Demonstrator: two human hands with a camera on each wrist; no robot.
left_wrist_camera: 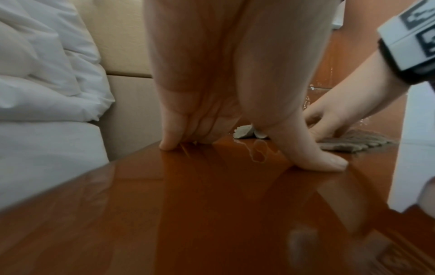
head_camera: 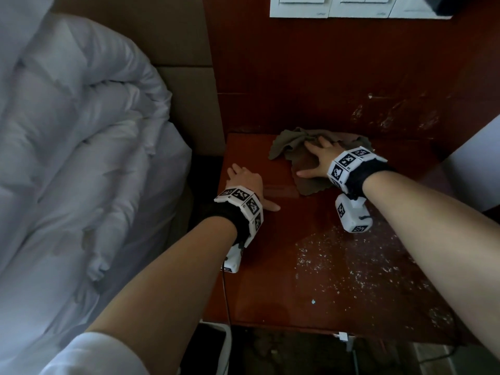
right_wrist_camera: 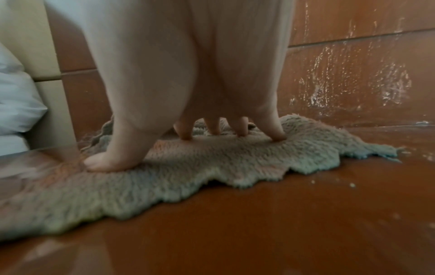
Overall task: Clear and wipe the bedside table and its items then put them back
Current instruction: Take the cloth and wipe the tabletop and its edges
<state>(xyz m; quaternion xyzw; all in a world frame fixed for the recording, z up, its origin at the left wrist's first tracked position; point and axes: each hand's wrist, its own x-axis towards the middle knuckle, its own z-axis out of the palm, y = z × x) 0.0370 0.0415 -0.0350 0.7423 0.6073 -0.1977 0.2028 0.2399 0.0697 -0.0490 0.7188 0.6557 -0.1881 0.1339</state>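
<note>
The red-brown bedside table (head_camera: 284, 266) carries no items, only a grey-green cloth (head_camera: 297, 147) spread at its back. My right hand (head_camera: 316, 158) lies flat on that cloth (right_wrist_camera: 212, 176), fingers spread and pressing down, thumb on its left part. My left hand (head_camera: 243, 182) rests flat on the table's left edge, fingertips and thumb touching the bare wood (left_wrist_camera: 212, 204), holding nothing. The cloth (left_wrist_camera: 348, 143) shows behind the left thumb under the right hand (left_wrist_camera: 341, 115). White specks and droplets cover the table's front right area (head_camera: 365, 266).
A bed with a white duvet (head_camera: 67, 158) lies left of the table, with a beige headboard (head_camera: 184, 77) behind it. A red-brown wall panel (head_camera: 351, 77) with splash marks stands behind the table. White switch plates (head_camera: 351, 6) sit above. A white object (head_camera: 473, 163) borders the right side.
</note>
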